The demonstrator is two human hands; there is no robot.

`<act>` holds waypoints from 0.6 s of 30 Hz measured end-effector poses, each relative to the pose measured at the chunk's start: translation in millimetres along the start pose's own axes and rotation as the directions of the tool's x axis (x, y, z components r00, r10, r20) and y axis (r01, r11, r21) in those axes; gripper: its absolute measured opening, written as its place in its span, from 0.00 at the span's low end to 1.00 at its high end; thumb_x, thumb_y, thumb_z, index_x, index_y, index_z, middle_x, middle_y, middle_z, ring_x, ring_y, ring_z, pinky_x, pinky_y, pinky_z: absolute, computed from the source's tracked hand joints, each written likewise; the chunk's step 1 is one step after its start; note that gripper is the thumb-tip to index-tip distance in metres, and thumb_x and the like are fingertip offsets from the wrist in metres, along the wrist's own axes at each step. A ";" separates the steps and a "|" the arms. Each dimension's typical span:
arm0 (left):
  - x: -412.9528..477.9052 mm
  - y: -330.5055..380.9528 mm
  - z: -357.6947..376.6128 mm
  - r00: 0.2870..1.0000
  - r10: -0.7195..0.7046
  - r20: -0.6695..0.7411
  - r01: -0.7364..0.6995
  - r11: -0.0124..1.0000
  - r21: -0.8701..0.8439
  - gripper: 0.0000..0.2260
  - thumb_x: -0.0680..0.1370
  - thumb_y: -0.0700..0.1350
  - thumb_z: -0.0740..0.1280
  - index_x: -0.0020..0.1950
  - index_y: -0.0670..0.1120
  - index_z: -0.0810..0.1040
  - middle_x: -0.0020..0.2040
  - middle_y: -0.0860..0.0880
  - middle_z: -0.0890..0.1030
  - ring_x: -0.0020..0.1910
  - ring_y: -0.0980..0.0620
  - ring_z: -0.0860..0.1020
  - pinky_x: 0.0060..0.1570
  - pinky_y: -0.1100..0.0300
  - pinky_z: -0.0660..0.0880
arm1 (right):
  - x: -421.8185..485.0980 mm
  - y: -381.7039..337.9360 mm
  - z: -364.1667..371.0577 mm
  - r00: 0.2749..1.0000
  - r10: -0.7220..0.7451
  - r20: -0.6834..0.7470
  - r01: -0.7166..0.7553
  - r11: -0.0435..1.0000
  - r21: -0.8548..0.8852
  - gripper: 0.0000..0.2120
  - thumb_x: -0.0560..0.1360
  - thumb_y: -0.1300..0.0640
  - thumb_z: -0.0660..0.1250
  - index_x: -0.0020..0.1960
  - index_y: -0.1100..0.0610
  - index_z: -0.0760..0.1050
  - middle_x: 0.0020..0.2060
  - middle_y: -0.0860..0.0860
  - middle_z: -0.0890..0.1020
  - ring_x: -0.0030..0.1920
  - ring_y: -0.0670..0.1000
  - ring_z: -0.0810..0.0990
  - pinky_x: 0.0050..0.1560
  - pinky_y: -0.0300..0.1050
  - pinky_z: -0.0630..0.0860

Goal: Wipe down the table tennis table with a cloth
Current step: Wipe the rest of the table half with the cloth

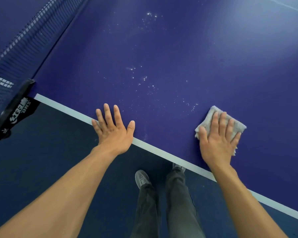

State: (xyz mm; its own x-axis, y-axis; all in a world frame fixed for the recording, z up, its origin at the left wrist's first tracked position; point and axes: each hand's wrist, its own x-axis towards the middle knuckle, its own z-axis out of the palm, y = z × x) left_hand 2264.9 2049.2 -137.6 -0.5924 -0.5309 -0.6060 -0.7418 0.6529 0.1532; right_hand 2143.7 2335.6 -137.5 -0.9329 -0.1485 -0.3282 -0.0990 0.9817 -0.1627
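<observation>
The blue table tennis table [179, 48] fills the upper part of the view, its white side line running diagonally from left to lower right. White specks and droplets [144, 79] dot its surface. A folded grey cloth [237, 125] lies flat on the table near the side edge. My right hand [218, 140] presses on it with straight, spread fingers. My left hand [113, 127] rests flat on the table's edge, fingers spread, holding nothing.
The net [24, 36] runs up the left side, fixed by a black clamp post [15, 107] at the table's corner. Below the edge is dark blue floor [41, 160], with my trouser legs and grey shoes [142, 179] close under the table.
</observation>
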 end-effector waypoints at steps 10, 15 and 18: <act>-2.3 0.4 -3.1 0.999 0.037 0.001 -0.037 0.998 -0.049 0.34 0.81 0.67 0.40 0.72 0.55 0.19 0.63 0.55 0.10 0.63 0.50 0.11 0.61 0.49 0.14 | -20.9 -113.8 36.1 0.834 -0.552 -0.002 0.547 0.826 -0.139 0.32 0.85 0.40 0.50 0.85 0.52 0.52 0.85 0.51 0.51 0.84 0.59 0.46 0.78 0.74 0.46; -3.9 -5.0 3.5 0.995 0.070 -0.065 -0.073 0.997 -0.033 0.36 0.79 0.68 0.38 0.78 0.52 0.23 0.73 0.53 0.16 0.67 0.51 0.13 0.63 0.51 0.14 | -31.0 -40.9 26.7 0.768 -0.638 0.055 0.636 0.751 -0.177 0.32 0.84 0.37 0.51 0.84 0.48 0.54 0.84 0.48 0.53 0.84 0.55 0.49 0.79 0.71 0.51; -1.9 -6.6 4.9 0.994 0.082 -0.073 -0.085 0.996 -0.032 0.37 0.79 0.68 0.37 0.79 0.52 0.24 0.73 0.54 0.16 0.67 0.52 0.12 0.61 0.52 0.13 | 28.9 -28.5 -1.6 0.935 -0.354 -0.002 0.351 0.928 -0.123 0.33 0.83 0.37 0.48 0.85 0.46 0.49 0.85 0.46 0.48 0.84 0.53 0.43 0.81 0.66 0.40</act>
State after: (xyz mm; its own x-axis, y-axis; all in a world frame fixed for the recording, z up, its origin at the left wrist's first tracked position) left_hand 2272.5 2048.5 -141.3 -0.6729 -0.5134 -0.5326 -0.6984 0.6782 0.2286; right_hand 2118.9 2303.5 -140.8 -0.8382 -0.4859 -0.2478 -0.4616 0.8739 -0.1522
